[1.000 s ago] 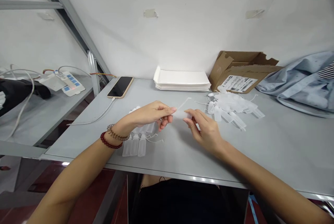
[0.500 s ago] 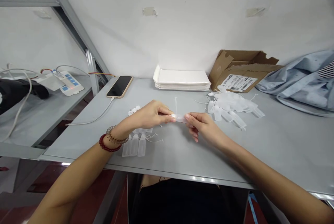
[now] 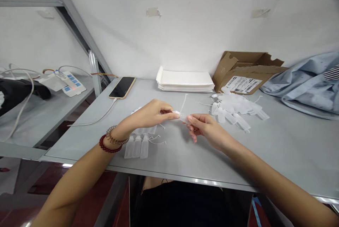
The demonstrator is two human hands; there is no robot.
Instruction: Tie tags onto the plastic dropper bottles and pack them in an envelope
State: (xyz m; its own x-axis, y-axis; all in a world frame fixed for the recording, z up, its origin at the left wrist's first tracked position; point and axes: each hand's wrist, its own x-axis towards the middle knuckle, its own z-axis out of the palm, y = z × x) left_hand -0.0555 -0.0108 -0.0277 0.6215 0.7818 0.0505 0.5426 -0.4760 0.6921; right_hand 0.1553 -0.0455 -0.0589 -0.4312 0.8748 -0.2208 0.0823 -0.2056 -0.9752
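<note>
Translucent tube (image 3: 184,118) held over the surface (image 3: 180,163): one end pinched by left-hand fingers (image 3: 171,116), body gripped by right-hand fingers (image 3: 196,122); thin strap (image 3: 183,102) sticking up. Step judged as two-handed work at the pinched end; steady grip seemingly called for next.

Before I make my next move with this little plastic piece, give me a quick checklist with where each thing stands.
1. Left hand pinching one end of the translucent piece: ok.
2. Right hand holding the other end: ok.
3. Thin strip sticking out beyond the fingers: ok.
4. End inside the left fingers properly closed: cannot tell, fingers cover it.
5. Front row of three pieces side by side: ok.
6. Pile of loose pieces by the cardboard box neatly arranged: not ok, jumbled.
</note>
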